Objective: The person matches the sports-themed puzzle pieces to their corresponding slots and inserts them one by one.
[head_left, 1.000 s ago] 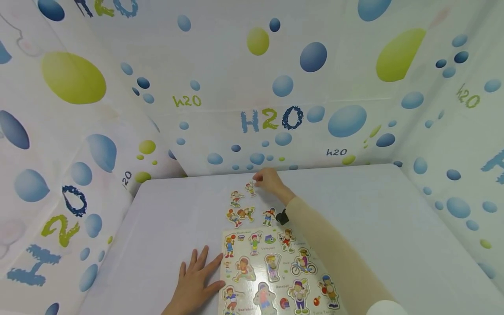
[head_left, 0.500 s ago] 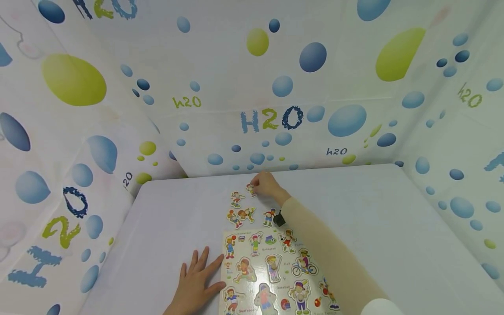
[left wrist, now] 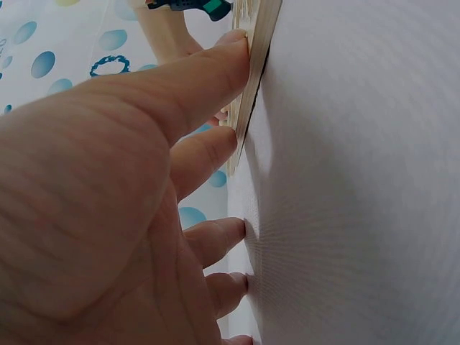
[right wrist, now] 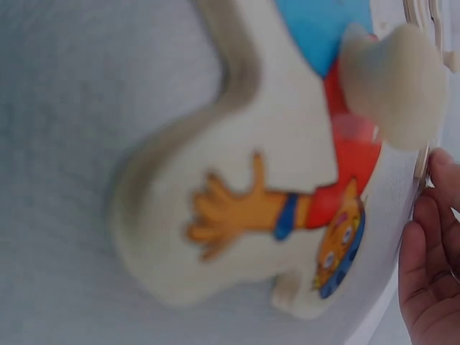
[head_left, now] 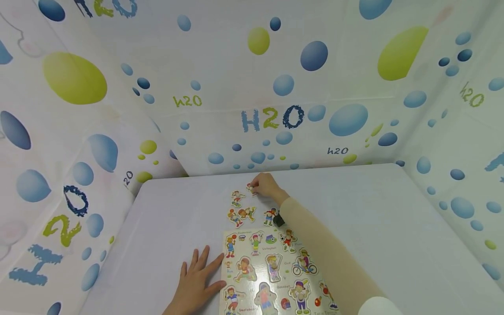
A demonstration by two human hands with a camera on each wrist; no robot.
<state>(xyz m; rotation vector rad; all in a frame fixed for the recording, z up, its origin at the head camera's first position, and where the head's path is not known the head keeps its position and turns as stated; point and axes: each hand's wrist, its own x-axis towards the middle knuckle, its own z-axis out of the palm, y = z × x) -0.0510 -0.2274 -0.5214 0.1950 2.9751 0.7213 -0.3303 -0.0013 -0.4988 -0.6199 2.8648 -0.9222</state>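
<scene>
At the table's (head_left: pixel 177 210) far side, the right hand (head_left: pixel 267 185) pinches the puzzle piece (head_left: pixel 249 187), which lies left of its fingertips, partly hidden. Its long axis runs roughly front to back, head end pointing away and slightly left. Left hand (head_left: pixel 197 280), well apart, fingers spread, touches the board's (head_left: pixel 261 273) left edge.

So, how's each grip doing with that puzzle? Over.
Left grip spread, touching puzzle board. Right grip pinching farthest loose piece. In the way: right sleeve, crossing the board's right side.
</scene>
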